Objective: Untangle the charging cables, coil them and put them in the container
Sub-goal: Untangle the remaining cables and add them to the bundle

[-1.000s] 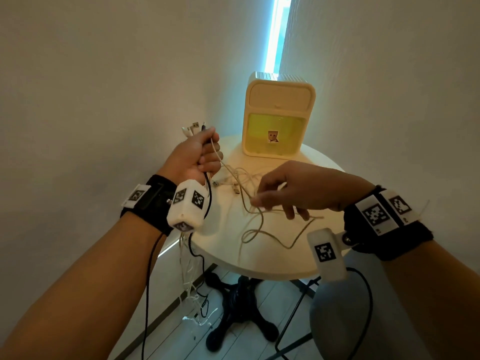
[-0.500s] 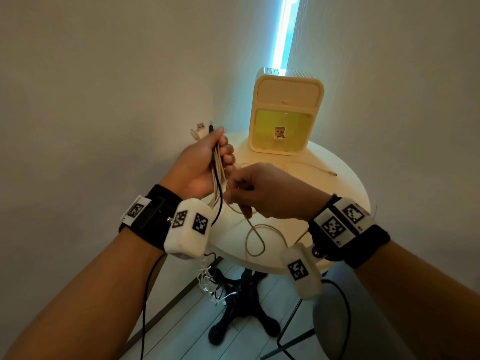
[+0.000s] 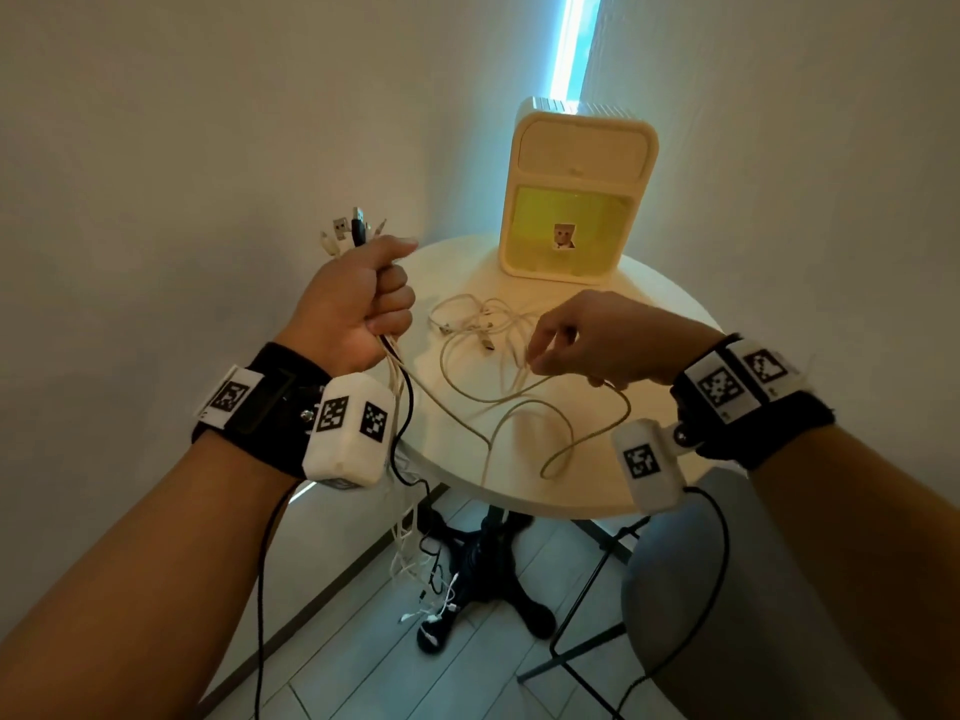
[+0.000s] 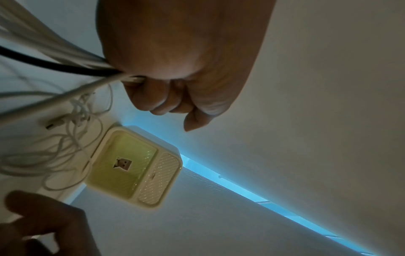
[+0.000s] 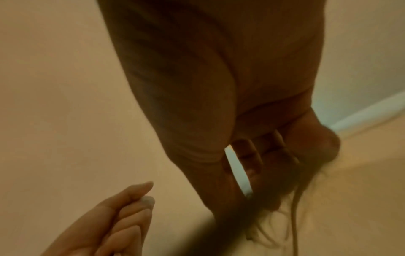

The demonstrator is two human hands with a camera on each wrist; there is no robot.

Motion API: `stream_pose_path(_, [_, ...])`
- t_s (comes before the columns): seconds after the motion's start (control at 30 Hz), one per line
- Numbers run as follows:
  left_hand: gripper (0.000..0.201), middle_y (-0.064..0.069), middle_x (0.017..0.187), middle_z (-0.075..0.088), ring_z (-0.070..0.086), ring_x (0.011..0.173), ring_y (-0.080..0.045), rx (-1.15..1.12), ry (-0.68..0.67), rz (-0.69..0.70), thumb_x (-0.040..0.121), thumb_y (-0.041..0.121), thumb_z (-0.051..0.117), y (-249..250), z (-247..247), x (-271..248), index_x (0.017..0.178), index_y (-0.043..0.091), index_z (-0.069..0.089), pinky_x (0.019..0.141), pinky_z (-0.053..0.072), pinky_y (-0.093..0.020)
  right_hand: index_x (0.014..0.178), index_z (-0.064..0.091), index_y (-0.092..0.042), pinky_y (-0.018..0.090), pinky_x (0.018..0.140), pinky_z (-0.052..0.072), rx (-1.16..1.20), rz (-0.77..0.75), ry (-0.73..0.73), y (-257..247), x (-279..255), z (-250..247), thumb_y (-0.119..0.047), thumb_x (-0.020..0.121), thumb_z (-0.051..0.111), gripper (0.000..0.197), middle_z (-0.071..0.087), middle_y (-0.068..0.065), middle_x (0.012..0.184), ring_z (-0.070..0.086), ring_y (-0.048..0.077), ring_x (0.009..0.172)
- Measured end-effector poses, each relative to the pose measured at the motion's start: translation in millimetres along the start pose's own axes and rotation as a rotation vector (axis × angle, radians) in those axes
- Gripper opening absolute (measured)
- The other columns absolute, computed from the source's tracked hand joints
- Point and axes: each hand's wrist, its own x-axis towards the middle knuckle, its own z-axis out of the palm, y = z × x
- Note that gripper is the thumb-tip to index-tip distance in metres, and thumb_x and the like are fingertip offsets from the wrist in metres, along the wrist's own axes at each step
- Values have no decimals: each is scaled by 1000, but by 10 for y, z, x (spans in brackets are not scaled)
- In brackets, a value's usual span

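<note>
My left hand [image 3: 358, 298] is raised left of the round white table [image 3: 665, 304]. It grips a bundle of white cables and one black cable [image 3: 400, 387] in a fist. Their plugs [image 3: 353, 231] stick up above the fist, and the long ends hang down to the floor [image 3: 421, 579]. The left wrist view shows the fist [image 4: 175, 69] closed round the bundle [image 4: 65, 69]. My right hand [image 3: 597, 340] hovers over the table and pinches one white cable [image 3: 519, 392] that runs back to the left fist. More tangled white cables [image 3: 483, 324] lie on the table. A cream and yellow container [image 3: 576, 189] stands at the back.
Walls close in on the left and behind the table. A grey stool [image 3: 727, 589] stands at the lower right, beside the table's black foot [image 3: 493, 579]. The right wrist view is blurred; it shows my palm [image 5: 219, 104] and the left hand [image 5: 109, 216].
My right hand has moved away from the left fist, to the right over the table, with one white cable pinched in it. The left hand kept its grip on the bundle.
</note>
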Motion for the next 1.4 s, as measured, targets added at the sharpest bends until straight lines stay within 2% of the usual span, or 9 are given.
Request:
stream_pose_path(0.23, [56, 8, 50, 22, 19, 37, -6, -3, 55, -44, 109, 43, 53, -17, -115, -2, 60, 24, 35, 31, 17, -19, 106, 69, -14, 37, 83, 52, -238, 202, 34, 217, 83, 250, -52, 95, 71, 40, 67, 3, 107, 62, 23, 99])
stream_pose_path(0.47, [57, 7, 54, 22, 18, 41, -7, 63, 101, 22, 109, 50, 51, 43, -319, -24, 61, 24, 35, 34, 18, -22, 88, 78, -10, 20, 43, 37, 291, -22, 171, -24, -103, 217, -34, 105, 62, 34, 56, -8, 56, 43, 7, 46])
stream_pose_path(0.7, [53, 8, 55, 14, 10, 44, -10, 29, 86, 88, 107, 44, 55, 469, -522, -144, 75, 31, 15, 34, 13, -23, 91, 72, 4, 21, 39, 26, 679, -365, 153, -629, -341, 246, -19, 106, 59, 31, 49, 12, 65, 34, 17, 42])
stream_pose_path(0.8, [53, 8, 56, 11, 9, 45, -10, 29, 60, 129, 108, 45, 54, 707, -608, -222, 78, 31, 12, 35, 13, -24, 85, 68, 4, 26, 39, 27, 769, -500, 141, -785, -316, 358, -14, 106, 57, 30, 66, 16, 74, 39, 20, 42])
stream_pose_path(0.87, [54, 8, 55, 12, 10, 45, -10, 40, 49, 157, 108, 46, 53, 837, -633, -285, 74, 31, 14, 36, 12, -23, 87, 71, -2, 26, 39, 30, 765, -500, 112, -840, -236, 504, -14, 105, 57, 26, 71, 25, 93, 45, 22, 45])
stream_pose_path(1.0, [53, 8, 58, 12, 10, 48, -10, 50, 21, 236, 108, 48, 52, 1038, -633, -415, 70, 29, 21, 40, 12, -24, 107, 74, 1, 28, 43, 42, 680, -376, -90, -849, -79, 874, -14, 106, 55, 25, 72, -10, 80, 66, 26, 62])
stream_pose_path(1.1, [53, 9, 59, 12, 9, 50, -10, 62, 10, 275, 109, 49, 50, 1167, -620, -470, 68, 28, 25, 42, 11, -25, 91, 77, -10, 35, 53, 56, 414, -290, -153, -873, -4, 1080, -31, 104, 62, 28, 77, 2, 86, 74, 31, 72])
stream_pose_path(1.27, [51, 8, 58, 12, 9, 48, -9, 122, -55, 278, 110, 48, 47, 1280, -572, -471, 73, 29, 18, 40, 12, -24, 92, 77, -17, 40, 76, 56, 85, -355, 41, -968, 49, 921, -58, 99, 59, 46, 72, 8, 88, 68, 23, 81])
stream_pose_path(1.4, [51, 9, 55, 14, 9, 47, -8, 142, -113, 280, 111, 48, 46, 1293, -535, -441, 77, 30, 13, 38, 12, -23, 120, 68, -26, 29, 66, 52, 258, -328, 148, -1034, 107, 837, -54, 94, 69, 38, 71, 0, 95, 65, 9, 74])
